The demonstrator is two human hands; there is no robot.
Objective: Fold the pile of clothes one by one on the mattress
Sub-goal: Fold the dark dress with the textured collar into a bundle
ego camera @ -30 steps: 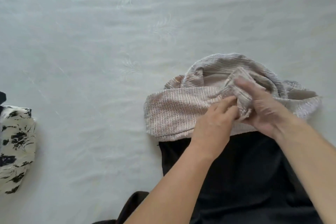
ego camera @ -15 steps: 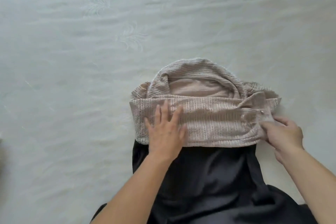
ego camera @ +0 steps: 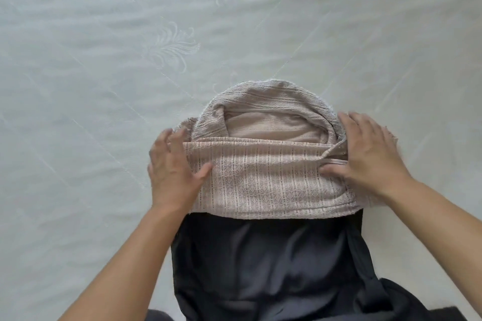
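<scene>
Now left hand (ego camera: pixel 173 172) and right hand (ego camera: pixel 370 154), fingers spread, press flat on ends of folded beige knit garment (ego camera: pixel 263 180) atop black garment (ego camera: pixel 271 263) on mattress (ego camera: pixel 104 86).

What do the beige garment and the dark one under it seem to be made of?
Beige garment: looks like an open, lace-like knit, matte, with rows of tiny holes and woven stripes. Dark garment: smooth, thin fabric with a faint sheen, possibly satin or a synthetic; the fibre cannot be told.

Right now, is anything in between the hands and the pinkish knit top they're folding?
No, nothing visible is in the way. The left hand lies flat on the left end of the pinkish knit top, and the right hand lies flat on its right end. The top partly rests on a dark garment on the mattress.
</scene>
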